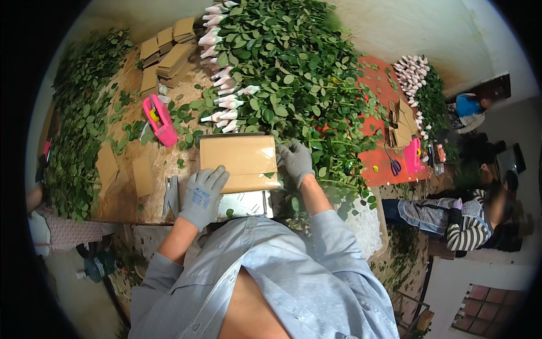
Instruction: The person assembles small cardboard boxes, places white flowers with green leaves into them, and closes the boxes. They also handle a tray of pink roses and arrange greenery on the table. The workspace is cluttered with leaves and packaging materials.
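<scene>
A tan cardboard sheet (pixel 237 156), with a folded lower part and a glossy patch, lies in front of me at the table edge. My left hand (pixel 203 198), in a grey glove, rests over its lower left corner with fingers stretched out on the board. At the sheet's right edge is my right hand (pixel 296 163), gloved too, its fingers curled in beside leaves and stems. Whatever they grip is hidden. Beneath the cardboard shows a pale metal-like plate (pixel 247 204). Pale pink roses (pixel 228 103) with long leafy stems (pixel 288 73) are heaped just beyond.
Left on the table are a pink tape dispenser (pixel 161 121), stacked cardboard pieces (pixel 172 60) and loose sheets (pixel 143 175). Rightward, a red tabletop (pixel 370 121) holds scissors (pixel 393 164), another pink dispenser (pixel 414 155) and more roses (pixel 411 79). A person (pixel 451 217) stands at the right.
</scene>
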A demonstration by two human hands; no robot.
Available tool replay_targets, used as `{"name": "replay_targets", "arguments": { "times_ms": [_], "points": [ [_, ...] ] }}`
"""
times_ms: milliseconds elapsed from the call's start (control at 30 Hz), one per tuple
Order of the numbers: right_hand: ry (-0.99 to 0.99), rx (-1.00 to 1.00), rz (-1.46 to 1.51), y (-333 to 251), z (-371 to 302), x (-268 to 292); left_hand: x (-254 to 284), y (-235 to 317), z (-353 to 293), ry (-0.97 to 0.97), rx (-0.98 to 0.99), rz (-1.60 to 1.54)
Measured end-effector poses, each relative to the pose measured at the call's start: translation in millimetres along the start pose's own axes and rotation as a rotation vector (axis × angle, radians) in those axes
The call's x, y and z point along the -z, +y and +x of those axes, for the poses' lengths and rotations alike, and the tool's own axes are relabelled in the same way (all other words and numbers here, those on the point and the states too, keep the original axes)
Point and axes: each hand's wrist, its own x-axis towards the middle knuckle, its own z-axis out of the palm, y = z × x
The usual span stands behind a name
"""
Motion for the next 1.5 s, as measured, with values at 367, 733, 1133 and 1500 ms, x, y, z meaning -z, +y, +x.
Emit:
{"name": "replay_targets", "arguments": {
  "times_ms": [367,733,1133,1500],
  "points": [
    [0.281,0.433,-0.593,-61.6,-30.2,-2.9,-8.6,-1.3,-0.3,-0.121,0.074,-0.068],
    [-0.013,0.373,-0.846,-28.9,-47.7,-9.3,-2.0,-0.3,2.0,-0.144,0.003,0.009],
    [-0.017,0.311,-0.896,-49.5,-57.5,-5.8,-6.0,-5.2,1.8,-0.122,-0.026,-0.009],
    [-0.010,0.457,-0.873,-49.5,-72.2,0.2,-2.9,-1.7,1.6,-0.096,-0.033,-0.040]
  ]
}}
